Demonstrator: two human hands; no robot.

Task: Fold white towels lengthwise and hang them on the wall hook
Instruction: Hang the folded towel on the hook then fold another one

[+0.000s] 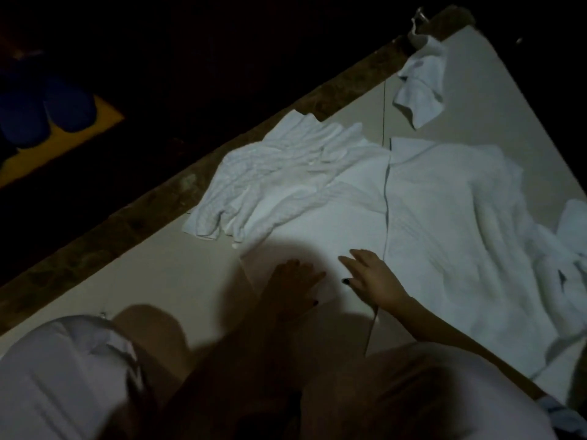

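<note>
A large white towel (438, 223) lies spread on the pale tiled floor (178, 281), its far-left end bunched into ridges (279, 173). My left hand (295, 284) lies flat with straight fingers on the towel's near edge, in shadow. My right hand (368, 277) rests beside it, fingers spread flat on the cloth. A small white cloth (419, 87) hangs from a metal hook (419, 14) at the top right.
A brown stone border (152, 204) runs diagonally beside the tiles. A pair of blue slippers (44, 103) sits on a yellow mat (104, 115) at the upper left. More white cloth (575, 227) lies at the right edge, and a white bundle (63, 376) at the lower left.
</note>
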